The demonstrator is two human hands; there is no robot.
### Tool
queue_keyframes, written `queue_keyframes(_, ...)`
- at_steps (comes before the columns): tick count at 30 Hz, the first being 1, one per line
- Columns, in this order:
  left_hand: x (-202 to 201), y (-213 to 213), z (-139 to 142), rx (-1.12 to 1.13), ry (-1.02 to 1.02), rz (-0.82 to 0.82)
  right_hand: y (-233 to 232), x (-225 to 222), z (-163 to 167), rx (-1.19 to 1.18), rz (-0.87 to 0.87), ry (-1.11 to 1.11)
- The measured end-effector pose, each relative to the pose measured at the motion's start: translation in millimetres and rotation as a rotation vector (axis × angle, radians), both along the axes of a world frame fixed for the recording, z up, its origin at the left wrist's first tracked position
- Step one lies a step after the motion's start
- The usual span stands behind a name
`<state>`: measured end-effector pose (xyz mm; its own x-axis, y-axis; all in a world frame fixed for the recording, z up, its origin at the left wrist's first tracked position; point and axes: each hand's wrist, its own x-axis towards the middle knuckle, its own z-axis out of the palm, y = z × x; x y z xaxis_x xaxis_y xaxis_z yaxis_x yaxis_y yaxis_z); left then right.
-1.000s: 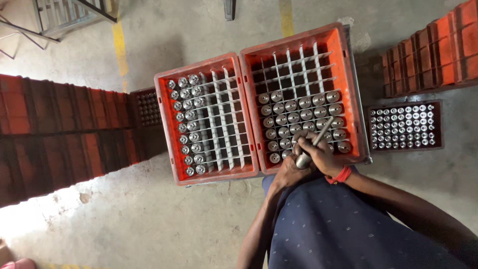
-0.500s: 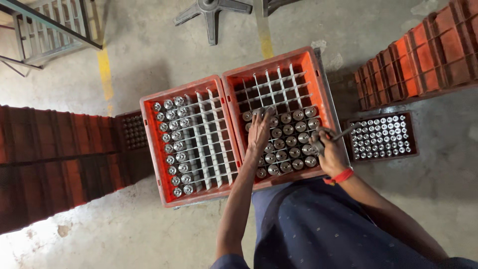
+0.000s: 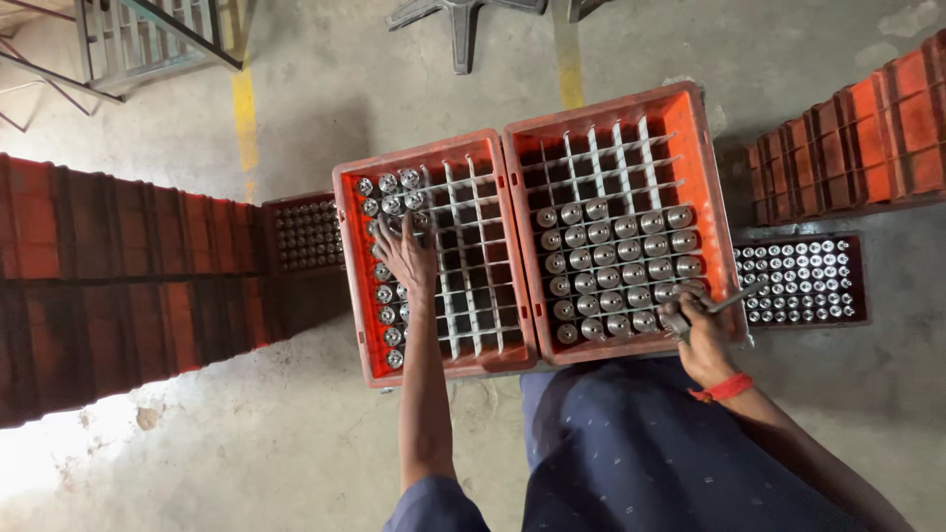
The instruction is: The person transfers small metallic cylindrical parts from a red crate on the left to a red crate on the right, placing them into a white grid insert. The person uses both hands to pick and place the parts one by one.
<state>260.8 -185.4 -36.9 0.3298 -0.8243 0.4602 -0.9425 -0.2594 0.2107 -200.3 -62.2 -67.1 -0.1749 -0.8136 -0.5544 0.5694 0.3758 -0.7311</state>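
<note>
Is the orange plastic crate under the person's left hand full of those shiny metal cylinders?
No, partly filled. The left orange plastic crate holds metal cylinders only along its left side; most white grid cells are empty.

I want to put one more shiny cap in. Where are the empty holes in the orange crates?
Left crate: the columns right of the left hand are bare; caps crowd its left edge. Right crate: the top rows are bare, while the lower rows of caps near the right hand and its metal tool are packed.
</note>
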Motion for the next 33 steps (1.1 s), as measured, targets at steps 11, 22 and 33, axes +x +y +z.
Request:
queue_keyframes(11, 24.3, 50.8, 52.8, -0.200, 0.605, -0.207, 25.3, 6.9, -10.3, 0.010, 0.025, -0.012)
queue_keyframes(22, -201.7, 137.2, 25.3, 0.538, 1.184, -0.193, -23.9, 88.4, 24.4, -0.104, 0.173, -0.069)
queue_keyframes(33, -269.5, 156.5, 16.5, 0.707, 1.034, -0.383, -20.5, 58.3, 42.3, -0.279, 0.495, 0.057)
